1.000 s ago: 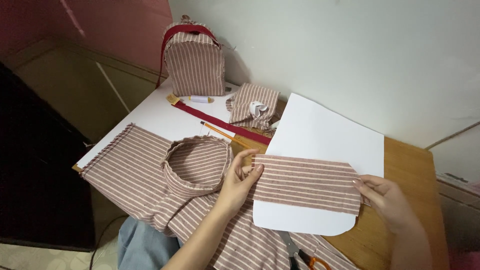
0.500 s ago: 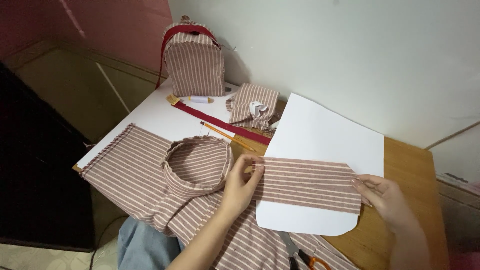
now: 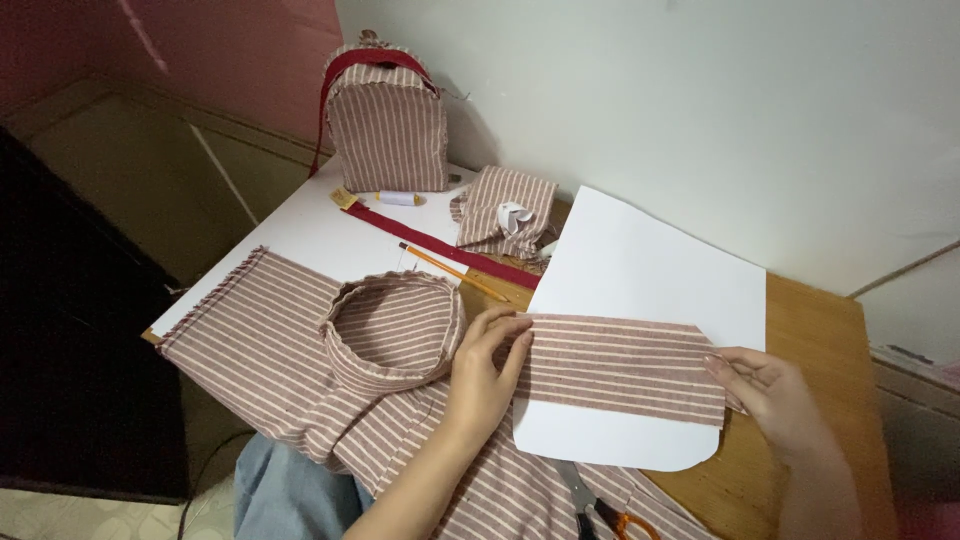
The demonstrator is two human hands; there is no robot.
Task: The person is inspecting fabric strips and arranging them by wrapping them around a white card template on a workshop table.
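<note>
A strip of red-and-white striped fabric [image 3: 620,368] lies across a white paper pattern [image 3: 650,290] with rounded lower corners. My left hand [image 3: 485,375] pinches the strip's left end. My right hand [image 3: 770,390] pinches its right end, holding the strip flat and stretched over the paper. Both hands rest on the wooden table [image 3: 820,330]. A round, open-topped piece of the same striped cloth [image 3: 393,328] sits just left of my left hand.
More striped fabric [image 3: 260,335] spreads over the table's left and front. A striped mini backpack [image 3: 388,115] stands at the back, with a folded striped piece [image 3: 500,210], red strap [image 3: 445,245], pencil [image 3: 450,271] and thread spool [image 3: 398,198]. Orange-handled scissors [image 3: 600,510] lie near the front edge.
The paper and the strip have shifted very slightly; both hands keep their hold on the strip's ends.
</note>
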